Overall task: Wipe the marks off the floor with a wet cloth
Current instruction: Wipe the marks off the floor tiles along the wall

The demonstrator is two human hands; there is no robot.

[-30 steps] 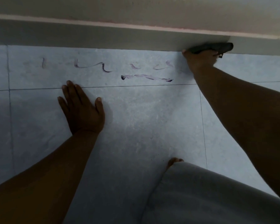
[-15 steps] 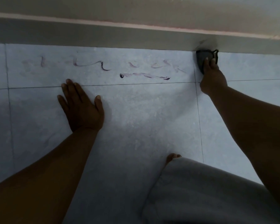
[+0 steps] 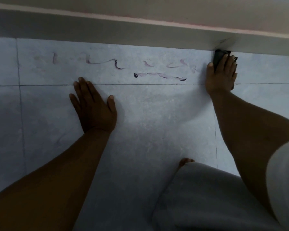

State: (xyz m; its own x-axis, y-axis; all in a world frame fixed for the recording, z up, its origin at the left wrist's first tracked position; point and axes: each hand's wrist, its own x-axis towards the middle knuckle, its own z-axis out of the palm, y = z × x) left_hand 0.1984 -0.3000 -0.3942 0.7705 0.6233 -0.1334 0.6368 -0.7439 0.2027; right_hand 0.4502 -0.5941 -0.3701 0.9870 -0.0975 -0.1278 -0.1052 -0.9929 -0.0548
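Note:
Smeared purple marks (image 3: 160, 75) run in a broken line across a pale grey floor tile (image 3: 140, 127) near the wall. My right hand (image 3: 221, 75) presses a dark cloth (image 3: 219, 57) flat onto the floor at the right end of the marks, close to the skirting. Most of the cloth is hidden under my fingers. My left hand (image 3: 93, 105) lies flat on the tile below the marks, fingers spread, holding nothing.
A grey skirting board (image 3: 123, 33) and the wall above it bound the floor at the top. My knee in grey fabric (image 3: 207, 197) and a bare toe (image 3: 185, 161) rest on the floor at the bottom right. Tile joints cross the floor.
My right hand has drawn the cloth from the skirting down onto the floor and slightly towards me. My left hand has stayed flat in place.

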